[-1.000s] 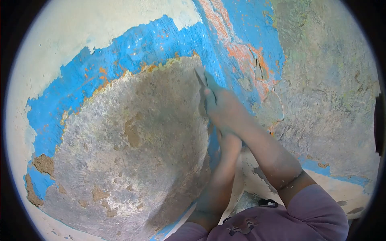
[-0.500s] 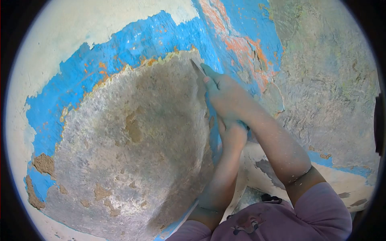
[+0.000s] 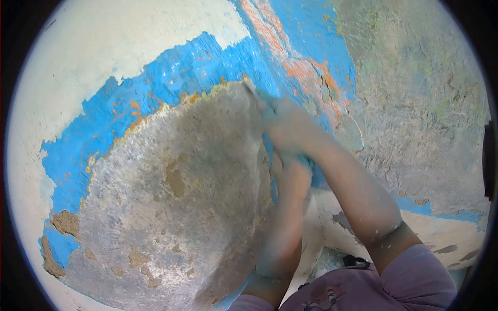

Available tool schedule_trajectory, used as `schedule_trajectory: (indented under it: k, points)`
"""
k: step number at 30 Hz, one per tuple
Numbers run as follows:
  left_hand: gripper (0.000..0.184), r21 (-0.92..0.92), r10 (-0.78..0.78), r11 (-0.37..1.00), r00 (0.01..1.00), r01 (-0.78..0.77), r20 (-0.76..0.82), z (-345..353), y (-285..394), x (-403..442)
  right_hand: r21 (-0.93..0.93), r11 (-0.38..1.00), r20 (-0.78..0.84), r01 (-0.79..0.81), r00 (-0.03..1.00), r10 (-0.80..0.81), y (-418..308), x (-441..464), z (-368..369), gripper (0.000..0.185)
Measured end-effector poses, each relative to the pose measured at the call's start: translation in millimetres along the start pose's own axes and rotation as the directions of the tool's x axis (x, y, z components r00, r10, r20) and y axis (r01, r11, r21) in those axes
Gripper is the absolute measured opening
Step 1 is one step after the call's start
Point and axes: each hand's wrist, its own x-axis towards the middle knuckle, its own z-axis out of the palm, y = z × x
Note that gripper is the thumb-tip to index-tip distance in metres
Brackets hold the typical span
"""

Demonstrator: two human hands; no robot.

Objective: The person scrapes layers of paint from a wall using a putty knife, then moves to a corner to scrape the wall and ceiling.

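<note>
My right hand [image 3: 285, 124] is closed around a scraping tool, whose thin metal blade [image 3: 251, 88] points up and left. The blade tip meets the upper right edge of a bare grey patch [image 3: 207, 140] on the wall, beside blue paint [image 3: 176, 72]. Just below, my left hand [image 3: 291, 171] is closed close to my right wrist; its fingers wrap something mostly hidden, apparently the lower part of the tool. Blue dust covers the fingers, and both hands are slightly blurred.
Cream paint [image 3: 104, 41] borders the blue band at the upper left. A wall corner with orange and blue flaking paint [image 3: 306, 72] runs down past the hands. Rough grey plaster [image 3: 415, 103] lies to the right, above a cream and blue strip [image 3: 420, 207].
The wall appears slightly lower and shifted within the view. Both hands remain together, and the blade has moved slightly along the upper right edge of the grey patch.
</note>
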Motion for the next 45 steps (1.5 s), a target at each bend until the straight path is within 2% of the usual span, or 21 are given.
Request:
schedule_trajectory:
  k: [1,3,7,9,10,12,15,18,19,20,21,22,24,28,31,33,34,37,39,42,45]
  points:
    - [0.048,-0.009,0.016,1.000,1.000,-0.016,-0.008,0.6,-5.9,0.5,-0.002,0.999,-0.027,0.043,0.999,-0.043,2.1,-5.1,8.0,0.047]
    - [0.047,0.152,0.399,0.915,0.896,-0.374,-0.193,4.6,-18.8,2.1,-0.005,0.996,-0.049,0.089,0.995,-0.089,5.7,-1.8,13.5,0.048]
    - [0.047,0.017,0.240,0.970,0.956,-0.241,-0.168,8.2,-14.3,-3.0,0.020,0.998,-0.028,0.051,0.998,-0.051,1.3,-5.1,3.7,0.046]
    - [0.045,-0.291,-0.189,0.932,0.974,0.218,0.123,-8.4,7.6,-4.6,0.019,1.000,-0.027,0.012,1.000,-0.012,-3.1,-11.3,2.6,0.046]
    - [0.045,-0.288,-0.193,0.932,0.974,0.220,0.118,-15.7,5.4,-6.0,0.023,1.000,-0.021,0.013,1.000,-0.012,-3.4,-15.8,7.6,0.046]
    - [0.041,-0.674,0.060,0.723,0.958,0.151,0.279,-26.6,-1.8,-2.2,-0.064,0.994,-0.136,0.084,0.986,-0.092,-4.9,-18.9,19.5,0.047]
    - [0.039,-0.370,0.044,0.929,0.984,0.022,0.170,-33.6,-15.6,-1.7,0.033,0.993,-0.091,-0.117,0.989,0.120,-7.0,1.4,29.6,0.047]
    - [0.037,0.151,0.132,0.979,0.991,-0.136,0.032,-32.7,-10.5,10.8,0.003,1.000,-0.118,-0.031,0.992,0.031,-11.1,-3.4,19.3,0.047]
    - [0.037,0.146,0.152,0.977,0.988,-0.154,0.026,-35.8,-2.7,12.5,-0.002,1.000,-0.129,-0.014,0.992,0.013,-13.3,-3.4,19.0,0.047]
    - [0.038,-0.281,0.024,0.960,0.987,0.023,0.161,-40.9,4.4,9.6,-0.002,1.000,-0.136,-0.006,0.991,0.006,-13.7,-4.5,21.8,0.047]
    - [0.038,-0.614,-0.040,0.747,0.939,0.256,0.342,-44.6,10.0,7.4,0.004,1.000,-0.137,-0.008,0.991,0.008,-13.1,-4.8,24.2,0.048]
    - [0.038,-0.606,-0.049,0.750,0.937,0.264,0.346,-39.0,9.7,10.3,0.012,1.000,-0.135,-0.016,0.991,0.017,-10.8,0.0,23.8,0.048]
    - [0.039,-0.443,-0.340,0.816,0.929,0.370,0.149,-19.5,9.7,16.2,-0.024,0.994,-0.096,-0.104,0.990,0.101,-8.7,8.9,17.6,0.048]
    - [0.039,-0.394,-0.164,0.905,0.986,0.160,0.025,-14.5,29.5,3.8,-0.047,0.999,0.011,-0.015,1.000,0.015,-11.6,0.1,1.0,0.046]
    - [0.040,-0.401,-0.285,0.872,0.957,0.281,0.051,-19.9,32.7,2.9,-0.085,0.996,-0.222,-0.021,0.975,0.002,-3.8,7.4,16.8,0.045]
    - [0.043,-0.324,-0.330,0.868,0.924,0.377,0.193,-18.2,19.4,19.5,-0.132,0.989,0.020,-0.070,0.997,0.073,-8.5,13.1,-2.2,0.043]
    - [0.043,-0.329,-0.315,0.870,0.927,0.367,0.201,-17.9,16.1,17.0,-0.138,0.988,0.005,-0.066,0.998,0.068,-9.0,8.1,-1.5,0.043]
    - [0.043,-0.286,-0.069,0.953,0.992,0.095,0.102,-15.9,16.9,19.2,-0.043,0.988,-0.194,0.149,0.969,-0.154,-3.0,14.4,9.3,0.044]
    - [0.042,-0.367,-0.299,0.874,0.947,0.320,0.113,-14.4,18.3,20.9,-0.037,0.995,-0.199,-0.093,0.976,0.084,2.7,24.5,18.5,0.044]
    - [0.042,-0.243,-0.281,0.916,0.942,0.320,0.182,-22.0,36.3,11.2,-0.248,0.966,0.045,0.075,0.997,-0.066,-0.2,10.8,-4.8,0.043]
    - [0.042,-0.444,-0.117,0.886,0.991,0.132,0.061,-15.5,28.9,-0.6,0.004,0.996,-0.227,0.093,0.970,-0.090,11.4,2.3,20.4,0.043]
